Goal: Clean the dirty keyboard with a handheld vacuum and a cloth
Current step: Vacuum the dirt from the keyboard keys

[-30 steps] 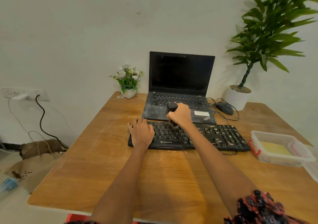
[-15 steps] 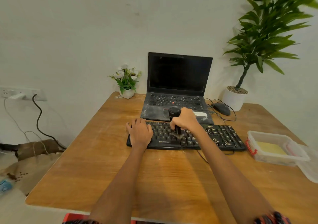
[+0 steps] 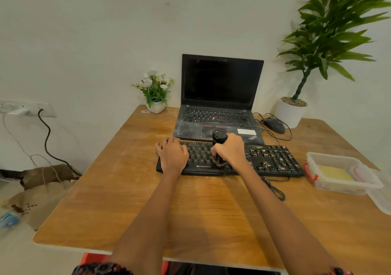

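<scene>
Free room and obstacles around the keyboard

Open wooden table (image 3: 190, 211) in front of the keyboard (image 3: 273, 160). Behind, blocked by the laptop (image 3: 220, 97). To the right, a plastic box (image 3: 338, 186) near, and a loose cable (image 3: 274, 190) across the wood.

I am seeing an open laptop (image 3: 220, 97) sitting on the counter (image 3: 148, 200) between a flower pot (image 3: 156, 97) and a mouse (image 3: 274, 125).
</scene>
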